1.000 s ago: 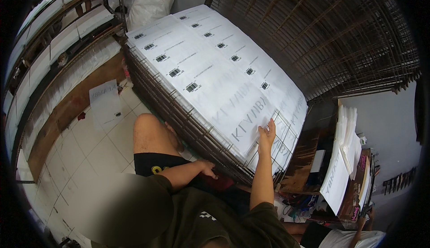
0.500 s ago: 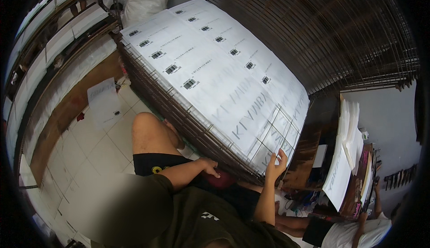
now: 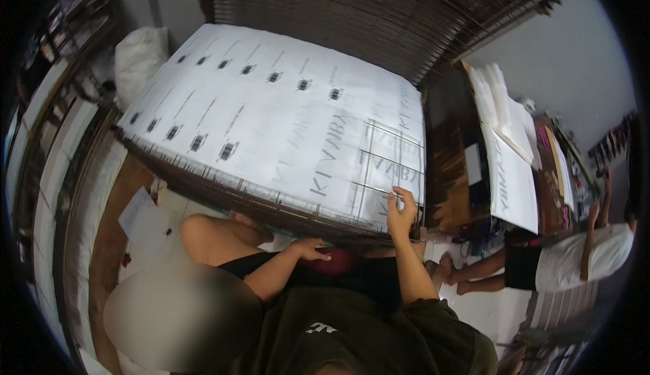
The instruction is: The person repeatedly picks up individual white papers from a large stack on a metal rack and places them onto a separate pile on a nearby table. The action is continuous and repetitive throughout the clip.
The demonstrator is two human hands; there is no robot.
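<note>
My right hand (image 3: 402, 212) is raised at the near right corner of a wire drying rack (image 3: 257, 216), its fingers bent into a pinch. What lies between the fingertips, if anything, I cannot make out. Large white printed sheets (image 3: 264, 118) cover the top of the rack, with rows of small dark marks and bigger grey lettering. At their right end a grid of wires (image 3: 365, 162) shows. My left hand (image 3: 311, 249) rests on my lap beside something dark red, its fingers apart and holding nothing.
Raised wire shelves (image 3: 325, 3) stand behind the sheets. To the right, a wooden table (image 3: 447, 172) bears a pile of white sheets (image 3: 504, 114). A person in a white shirt (image 3: 575, 260) is at the far right. A white sack (image 3: 141, 63) and shelving are at left; a loose sheet (image 3: 145, 223) lies on the floor.
My view has turned, so the rack now lies more level across it. My right hand stays by the rack's near right corner; my left hand stays on my lap.
</note>
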